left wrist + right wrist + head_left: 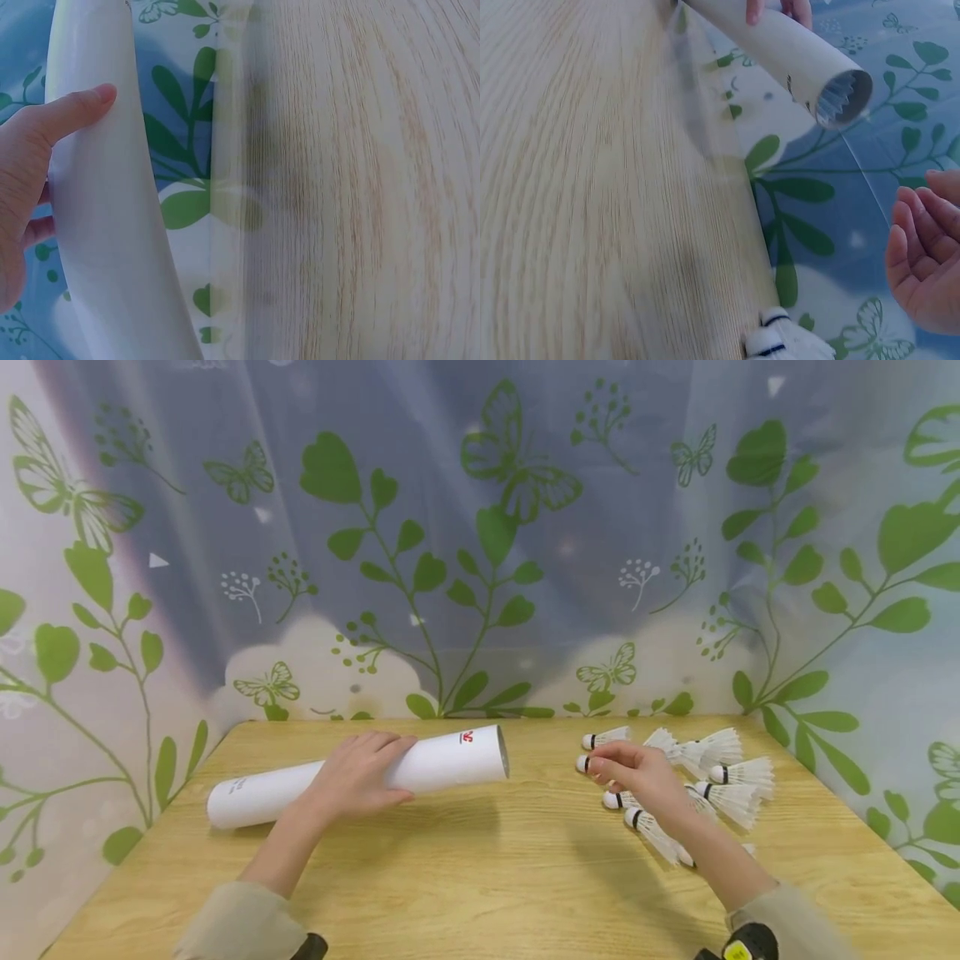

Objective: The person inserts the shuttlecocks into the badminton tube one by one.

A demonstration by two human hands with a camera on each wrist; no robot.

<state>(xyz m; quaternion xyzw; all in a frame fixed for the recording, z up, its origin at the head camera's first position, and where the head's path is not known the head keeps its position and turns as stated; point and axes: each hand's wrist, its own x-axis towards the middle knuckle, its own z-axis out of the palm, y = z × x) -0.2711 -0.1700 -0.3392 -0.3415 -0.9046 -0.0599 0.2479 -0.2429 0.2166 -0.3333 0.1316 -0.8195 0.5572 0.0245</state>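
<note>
Tipping the white cardboard tube (446,762) mouth-down in the gripping left hand (356,779) could spill the white feathered shuttlecock (833,99) inside; the loosely curled right hand (645,779) is empty.

a yellowish wooden table (480,893) is streaked with long, fine grain. on its right part, dark-banded white shuttlecocks (731,803) are laid on their sides in a loose cluster, some overlapped by others.

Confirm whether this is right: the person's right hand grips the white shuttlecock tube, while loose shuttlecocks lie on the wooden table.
Wrong hand: the head view shows the left hand gripping the white shuttlecock tube. Loose shuttlecocks do lie on the wooden table.
</note>
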